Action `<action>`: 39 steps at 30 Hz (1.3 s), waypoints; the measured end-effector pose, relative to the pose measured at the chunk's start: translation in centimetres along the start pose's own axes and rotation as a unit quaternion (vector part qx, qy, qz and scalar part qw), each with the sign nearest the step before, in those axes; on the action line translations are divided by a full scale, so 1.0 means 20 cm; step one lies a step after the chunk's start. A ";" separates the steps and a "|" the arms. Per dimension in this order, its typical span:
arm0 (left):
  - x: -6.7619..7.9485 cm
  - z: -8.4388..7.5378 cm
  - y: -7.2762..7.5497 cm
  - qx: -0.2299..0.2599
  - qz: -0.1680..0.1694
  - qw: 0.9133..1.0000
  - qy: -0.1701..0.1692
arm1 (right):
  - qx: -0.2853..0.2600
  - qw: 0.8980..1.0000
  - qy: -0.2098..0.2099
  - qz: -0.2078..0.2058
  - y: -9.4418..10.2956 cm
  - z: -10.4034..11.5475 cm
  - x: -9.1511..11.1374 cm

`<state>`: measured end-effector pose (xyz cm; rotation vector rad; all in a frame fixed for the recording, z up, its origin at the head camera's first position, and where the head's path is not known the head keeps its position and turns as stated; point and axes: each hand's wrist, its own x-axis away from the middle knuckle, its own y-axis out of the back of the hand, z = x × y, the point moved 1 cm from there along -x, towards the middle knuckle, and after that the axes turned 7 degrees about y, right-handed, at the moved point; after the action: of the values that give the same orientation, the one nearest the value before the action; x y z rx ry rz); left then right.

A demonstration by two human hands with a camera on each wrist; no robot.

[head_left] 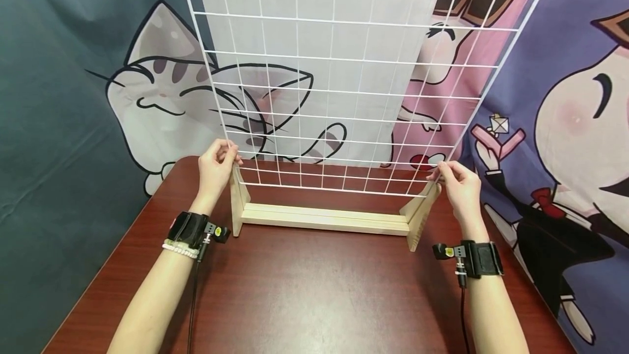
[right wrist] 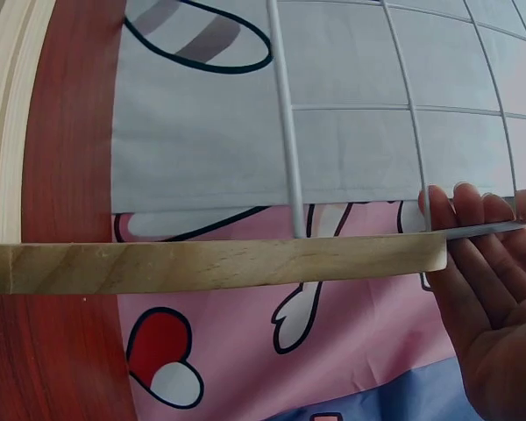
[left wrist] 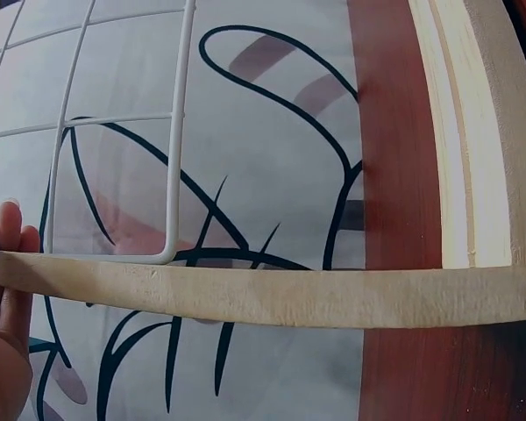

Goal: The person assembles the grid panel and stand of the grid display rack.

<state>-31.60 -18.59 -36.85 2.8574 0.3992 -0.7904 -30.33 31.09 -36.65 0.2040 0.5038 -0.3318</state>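
Observation:
A white wire grid panel [head_left: 497,66] stands upright between the two side pieces of a pale wooden stand [head_left: 324,220]. My left hand [head_left: 212,171] pinches the panel's left edge wire at the top of the left side piece [head_left: 239,204]. On the opposite side, my right hand [head_left: 463,190] pinches the right edge wire just above the right side piece [head_left: 421,214]. In the left wrist view, the grid's rounded lower corner [left wrist: 170,250] lies along the wooden side piece [left wrist: 263,294]. The right wrist view has the fingers [right wrist: 495,272] at the wooden tip, around the wire.
The stand sits on a reddish-brown table [head_left: 314,283]. Behind it hangs a cartoon-printed cloth [head_left: 147,141] with a cat, and more printed cloth [head_left: 580,152] hangs to the right. Each wrist wears a black strap with a small camera [head_left: 444,251] and a dangling cable [head_left: 193,299].

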 end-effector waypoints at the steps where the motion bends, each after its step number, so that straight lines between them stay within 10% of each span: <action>1: 0.00 0.00 0.00 -0.002 0.001 1.000 -0.001 | -0.004 1.000 -0.001 0.000 0.00 0.00 0.00; 39: 0.01 0.00 -0.01 -0.030 0.004 0.999 -0.019 | 0.085 0.996 -0.002 0.026 -0.03 0.16 0.05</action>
<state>-31.46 -18.40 -36.91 2.7822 0.3988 -0.8150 -28.35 29.50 -34.45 0.3811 0.4647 -0.3238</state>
